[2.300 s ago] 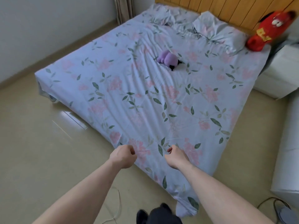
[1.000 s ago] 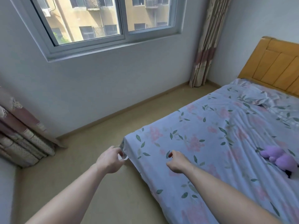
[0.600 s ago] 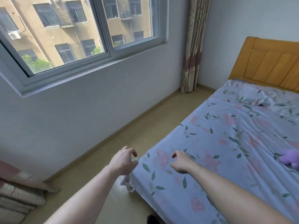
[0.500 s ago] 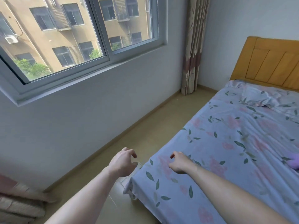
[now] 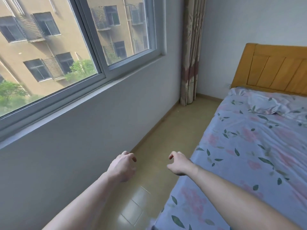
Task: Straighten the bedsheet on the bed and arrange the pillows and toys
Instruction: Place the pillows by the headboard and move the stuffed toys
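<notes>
1. While held loosely curled over the floor (image 5: 159,146), grasped nothing: left hand (image 5: 123,166), right hand (image 5: 180,165).
2. Lay rumpled near the headboard (image 5: 274,68): sheet (image 5: 245,146), pillow (image 5: 264,106).
3. Risked leaving creases by pulling one-sidedly; risked overlooking unseen toys.

Bright daylight from window (image 5: 79,52) — soft shadows, floor (image 5: 137,205) glare, wide-angle edge bending

Two bare forearms, no sleeves in view. Left hand (image 5: 123,166) and right hand (image 5: 180,164) ungloved; no rings, watch.
</notes>
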A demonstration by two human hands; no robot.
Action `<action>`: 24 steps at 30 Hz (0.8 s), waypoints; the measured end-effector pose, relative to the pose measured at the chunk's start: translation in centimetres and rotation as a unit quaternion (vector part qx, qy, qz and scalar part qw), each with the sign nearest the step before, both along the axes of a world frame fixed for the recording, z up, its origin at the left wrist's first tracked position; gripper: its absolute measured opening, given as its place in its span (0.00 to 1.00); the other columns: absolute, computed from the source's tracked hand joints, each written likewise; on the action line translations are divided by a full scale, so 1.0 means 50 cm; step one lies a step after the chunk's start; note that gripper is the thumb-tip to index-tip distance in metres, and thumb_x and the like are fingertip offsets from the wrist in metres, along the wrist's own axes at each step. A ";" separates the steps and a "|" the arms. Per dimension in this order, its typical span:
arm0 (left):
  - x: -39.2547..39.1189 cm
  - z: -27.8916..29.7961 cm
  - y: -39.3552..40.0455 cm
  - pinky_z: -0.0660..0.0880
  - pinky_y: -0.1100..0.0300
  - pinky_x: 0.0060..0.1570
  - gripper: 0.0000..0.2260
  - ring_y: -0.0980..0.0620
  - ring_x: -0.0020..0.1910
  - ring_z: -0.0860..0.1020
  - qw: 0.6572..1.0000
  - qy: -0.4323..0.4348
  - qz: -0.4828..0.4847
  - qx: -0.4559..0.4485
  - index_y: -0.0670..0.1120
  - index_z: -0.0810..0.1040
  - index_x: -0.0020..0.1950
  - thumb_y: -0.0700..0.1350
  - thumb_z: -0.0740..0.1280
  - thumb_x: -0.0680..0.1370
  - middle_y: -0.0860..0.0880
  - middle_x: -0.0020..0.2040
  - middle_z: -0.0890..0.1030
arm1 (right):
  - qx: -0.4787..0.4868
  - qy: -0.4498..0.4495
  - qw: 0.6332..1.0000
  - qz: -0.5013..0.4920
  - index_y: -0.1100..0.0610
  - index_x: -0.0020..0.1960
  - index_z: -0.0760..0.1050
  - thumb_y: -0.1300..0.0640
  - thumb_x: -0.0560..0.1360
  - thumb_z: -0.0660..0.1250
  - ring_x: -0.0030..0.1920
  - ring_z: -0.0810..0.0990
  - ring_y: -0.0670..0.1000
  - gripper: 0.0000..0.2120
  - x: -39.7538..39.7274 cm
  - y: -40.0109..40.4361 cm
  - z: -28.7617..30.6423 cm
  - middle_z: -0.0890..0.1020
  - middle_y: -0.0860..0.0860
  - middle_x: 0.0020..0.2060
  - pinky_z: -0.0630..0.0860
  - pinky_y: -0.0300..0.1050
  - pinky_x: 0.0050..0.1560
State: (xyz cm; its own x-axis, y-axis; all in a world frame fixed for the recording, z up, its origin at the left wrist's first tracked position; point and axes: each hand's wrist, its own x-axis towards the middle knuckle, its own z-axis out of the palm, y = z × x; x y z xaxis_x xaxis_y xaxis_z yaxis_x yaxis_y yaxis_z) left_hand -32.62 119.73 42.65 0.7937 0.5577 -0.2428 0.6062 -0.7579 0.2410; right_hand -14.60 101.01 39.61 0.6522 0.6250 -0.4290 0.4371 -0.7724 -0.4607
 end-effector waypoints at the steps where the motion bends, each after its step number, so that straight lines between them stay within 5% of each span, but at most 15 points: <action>1: 0.006 -0.001 0.024 0.74 0.58 0.55 0.15 0.51 0.59 0.74 1.000 -0.001 -0.010 0.001 0.56 0.76 0.63 0.50 0.66 0.76 0.55 0.62 0.71 | 0.003 0.003 1.000 -0.015 0.49 0.67 0.69 0.50 0.74 0.62 0.53 0.78 0.54 0.21 0.003 0.015 -0.001 0.69 0.49 0.65 0.72 0.45 0.49; 9: 0.103 -0.003 0.264 0.74 0.57 0.57 0.16 0.51 0.60 0.75 0.992 0.036 -0.121 0.020 0.56 0.75 0.65 0.51 0.66 0.77 0.54 0.62 0.71 | -0.014 0.033 0.989 -0.143 0.49 0.67 0.69 0.51 0.75 0.62 0.53 0.78 0.53 0.21 -0.001 0.135 -0.024 0.70 0.49 0.64 0.72 0.45 0.49; 20: 0.513 -0.015 0.253 0.74 0.55 0.60 0.18 0.50 0.63 0.73 0.947 0.048 -0.316 0.012 0.56 0.74 0.66 0.54 0.66 0.77 0.53 0.63 0.70 | -0.033 0.070 0.949 -0.307 0.55 0.72 0.65 0.51 0.77 0.61 0.58 0.76 0.52 0.25 0.239 0.068 -0.079 0.69 0.50 0.68 0.71 0.44 0.50; 24: 0.740 -0.023 0.240 0.72 0.55 0.62 0.18 0.49 0.64 0.73 0.928 0.063 -0.365 0.028 0.56 0.73 0.68 0.54 0.66 0.78 0.52 0.64 0.69 | -0.021 0.087 0.927 -0.364 0.57 0.71 0.66 0.53 0.75 0.61 0.41 0.75 0.49 0.25 0.394 0.040 -0.119 0.73 0.50 0.57 0.68 0.43 0.36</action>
State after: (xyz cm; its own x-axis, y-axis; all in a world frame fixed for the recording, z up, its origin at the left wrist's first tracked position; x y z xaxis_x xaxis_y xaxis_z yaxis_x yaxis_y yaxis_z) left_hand 4.39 131.74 41.47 0.9323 -0.1028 -0.3467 -0.0532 -0.9873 0.1498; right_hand 5.10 103.01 33.67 0.8130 0.0269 -0.5816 -0.2859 -0.8518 -0.4390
